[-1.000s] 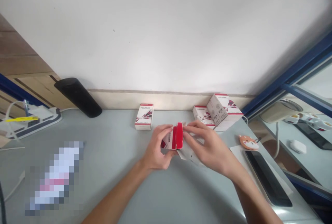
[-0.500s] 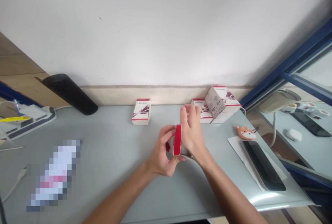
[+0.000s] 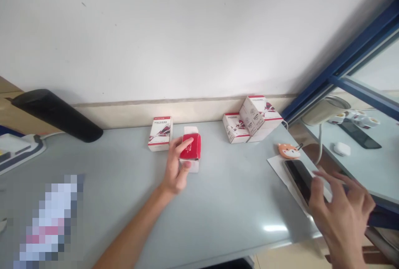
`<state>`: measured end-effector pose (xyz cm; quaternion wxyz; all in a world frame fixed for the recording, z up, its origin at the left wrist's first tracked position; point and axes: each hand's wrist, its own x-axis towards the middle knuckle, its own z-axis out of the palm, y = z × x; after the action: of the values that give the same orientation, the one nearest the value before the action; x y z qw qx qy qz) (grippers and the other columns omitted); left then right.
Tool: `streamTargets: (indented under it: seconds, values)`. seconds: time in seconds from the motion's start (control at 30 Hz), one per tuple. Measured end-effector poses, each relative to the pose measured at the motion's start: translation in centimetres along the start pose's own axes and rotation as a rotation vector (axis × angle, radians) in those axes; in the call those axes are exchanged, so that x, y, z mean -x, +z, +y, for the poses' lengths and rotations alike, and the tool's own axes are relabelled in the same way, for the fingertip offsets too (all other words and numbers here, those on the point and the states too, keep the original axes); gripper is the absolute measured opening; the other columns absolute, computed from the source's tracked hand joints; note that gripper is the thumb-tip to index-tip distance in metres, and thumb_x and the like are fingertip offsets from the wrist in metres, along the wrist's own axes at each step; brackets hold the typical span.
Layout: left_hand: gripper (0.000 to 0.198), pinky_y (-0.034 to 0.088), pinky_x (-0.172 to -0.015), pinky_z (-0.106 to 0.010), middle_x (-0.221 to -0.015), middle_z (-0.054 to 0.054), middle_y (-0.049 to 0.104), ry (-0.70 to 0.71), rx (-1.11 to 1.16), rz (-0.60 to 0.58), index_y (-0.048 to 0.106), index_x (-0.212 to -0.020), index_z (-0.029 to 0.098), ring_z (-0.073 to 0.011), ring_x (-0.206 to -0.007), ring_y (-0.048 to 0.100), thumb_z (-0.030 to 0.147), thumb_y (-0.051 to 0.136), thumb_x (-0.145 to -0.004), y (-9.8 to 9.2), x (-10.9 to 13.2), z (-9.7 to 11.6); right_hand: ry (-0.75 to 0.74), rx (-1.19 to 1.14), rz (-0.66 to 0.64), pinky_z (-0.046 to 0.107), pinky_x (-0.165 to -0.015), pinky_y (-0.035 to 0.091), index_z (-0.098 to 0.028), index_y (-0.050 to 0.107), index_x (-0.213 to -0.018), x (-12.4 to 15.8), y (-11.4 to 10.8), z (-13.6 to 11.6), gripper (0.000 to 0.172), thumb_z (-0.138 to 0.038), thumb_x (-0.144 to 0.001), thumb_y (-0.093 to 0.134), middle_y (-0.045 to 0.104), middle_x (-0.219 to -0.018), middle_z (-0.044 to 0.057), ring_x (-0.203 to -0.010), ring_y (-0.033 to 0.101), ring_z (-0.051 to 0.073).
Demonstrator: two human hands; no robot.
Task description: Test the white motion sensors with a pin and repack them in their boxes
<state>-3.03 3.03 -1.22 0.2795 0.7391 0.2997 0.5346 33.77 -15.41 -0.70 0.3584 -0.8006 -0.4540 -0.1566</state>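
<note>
My left hand (image 3: 177, 167) grips a small carton (image 3: 191, 146), its red end facing up and white flaps sticking out on two sides. Over on the right, my right hand (image 3: 341, 206) hovers at the lower part of a black-screened phone (image 3: 297, 175), fingers apart and curved, covering part of it; whether it touches the phone I cannot tell. A white sheet of paper (image 3: 276, 163) lies partly under the phone. Just behind my left hand stands another white and red box (image 3: 160, 134). Several similar boxes (image 3: 264, 121) are grouped near the wall at the right.
A black cylindrical object (image 3: 59, 113) leans at the back left of the grey table (image 3: 218, 211). An orange animal-face item (image 3: 288, 150) lies beyond the phone. A blue-framed mirror or glass panel (image 3: 361, 78) borders the right side. A pixelated object (image 3: 50, 219) lies at the left.
My right hand has left the carton and swung right to the phone. My left hand has shifted left with the carton, which is now turned with its red end up. The view has shifted slightly.
</note>
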Motion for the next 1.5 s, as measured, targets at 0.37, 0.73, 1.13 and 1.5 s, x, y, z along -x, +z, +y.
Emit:
streamTargets:
  seconds: [0.37,0.73,1.13,1.5]
  values:
    - [0.052,0.042,-0.119,-0.055,-0.157,-0.012,0.053,-0.105,0.157,-0.181,0.057,-0.151,0.030,-0.0366,-0.145,0.050,0.044,0.054,-0.102,-2.9,-1.7,0.7,0.269,-0.074,-0.277,0.071,-0.113,0.040,-0.022,0.067,-0.133,3.3,-1.0,6.4,0.056,-0.052,-0.088,0.051,0.066,-0.131,0.017,-0.133,0.056,0.049]
    - [0.063,0.045,-0.121,-0.054,-0.159,-0.013,0.052,-0.109,0.162,-0.075,0.050,-0.154,0.028,-0.0355,-0.150,0.047,0.038,0.071,-0.095,-1.9,-2.5,3.5,0.454,-0.194,-0.231,0.059,-0.111,0.049,-0.026,0.067,-0.130,2.3,-0.9,7.9,0.058,-0.056,-0.081,0.066,0.075,-0.124,0.011,-0.119,0.068,0.041]
    - [0.053,0.049,-0.115,-0.056,-0.147,-0.014,0.063,-0.123,0.214,0.057,0.050,-0.147,0.027,-0.0344,-0.138,0.060,0.039,0.066,-0.098,-2.1,-3.4,3.8,0.448,-0.199,-0.237,0.056,-0.108,0.051,-0.026,0.066,-0.133,2.0,-0.9,7.6,0.058,-0.059,-0.085,0.064,0.075,-0.120,0.011,-0.115,0.070,0.038]
    - [0.029,0.056,-0.097,-0.038,-0.129,-0.008,0.069,-0.196,-0.001,0.241,0.064,-0.124,0.025,-0.0242,-0.118,0.067,0.043,0.061,-0.102,-1.5,-4.6,4.3,0.100,-0.108,-0.342,0.060,-0.115,0.042,-0.026,0.067,-0.132,2.2,-1.4,8.6,0.050,-0.054,-0.096,0.047,0.067,-0.137,0.012,-0.128,0.060,0.040]
